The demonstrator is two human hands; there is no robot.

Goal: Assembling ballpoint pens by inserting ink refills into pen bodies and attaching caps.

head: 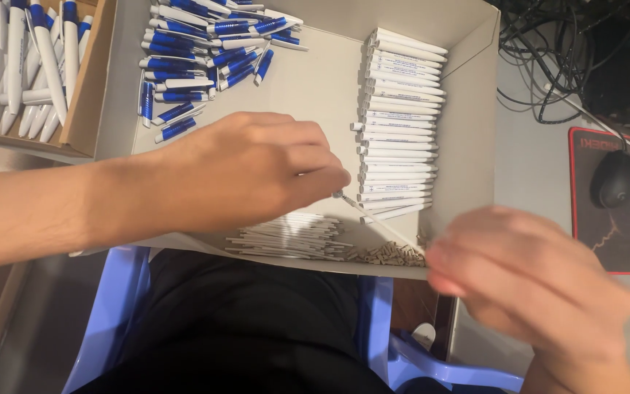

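My left hand point(249, 171) reaches across a shallow cardboard box point(475, 109) and pinches the top end of a thin white pen refill point(373, 217), which slants down to the right. My right hand point(526, 284), blurred, hovers at the box's near right corner, its fingertips close to the refill's lower end and to a small heap of tiny springs point(391, 255). Whether it holds anything is unclear. In the box lie a bundle of white refills point(289, 238), a row of white pen barrels point(399, 124) and a pile of blue-and-white pen parts point(205, 58).
A second cardboard box of assembled blue-and-white pens point(23, 66) sits at the upper left. To the right are a black mouse point(615, 179) on a red-edged mouse pad point(621, 226) and tangled cables point(555, 51). A blue plastic chair point(125, 306) is below.
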